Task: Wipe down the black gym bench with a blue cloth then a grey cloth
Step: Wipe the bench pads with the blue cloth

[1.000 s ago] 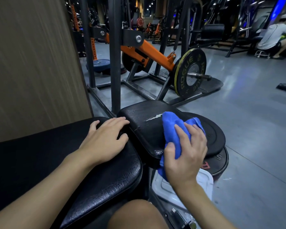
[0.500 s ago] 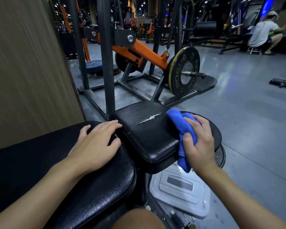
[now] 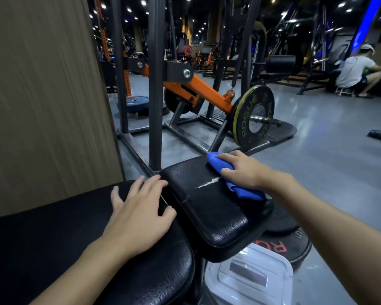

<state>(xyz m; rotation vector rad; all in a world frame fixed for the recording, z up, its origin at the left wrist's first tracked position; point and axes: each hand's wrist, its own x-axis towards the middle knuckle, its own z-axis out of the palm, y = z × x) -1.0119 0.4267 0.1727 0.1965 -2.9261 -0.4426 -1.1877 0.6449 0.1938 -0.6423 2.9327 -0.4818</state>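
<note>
The black gym bench has a small seat pad (image 3: 209, 208) with a pale tear across it and a long back pad (image 3: 53, 238) to its left. My right hand (image 3: 242, 169) presses the bunched blue cloth (image 3: 235, 179) onto the far right edge of the seat pad. One tail of the cloth trails toward me along that edge. My left hand (image 3: 139, 212) lies flat, fingers spread, on the end of the back pad beside the gap between the pads. No grey cloth is in sight.
A dark steel upright (image 3: 155, 84) stands just behind the seat pad, with an orange lever arm (image 3: 198, 91) and a Rogue plate (image 3: 253, 115) beyond. Weight plates (image 3: 290, 245) and a clear plastic box (image 3: 249, 276) lie under the seat. A wood panel (image 3: 42, 95) is on the left. A person (image 3: 356, 73) sits far right.
My right hand has slid the blue cloth from the near right side of the seat pad to its far right corner. My left hand stays on the back pad.
</note>
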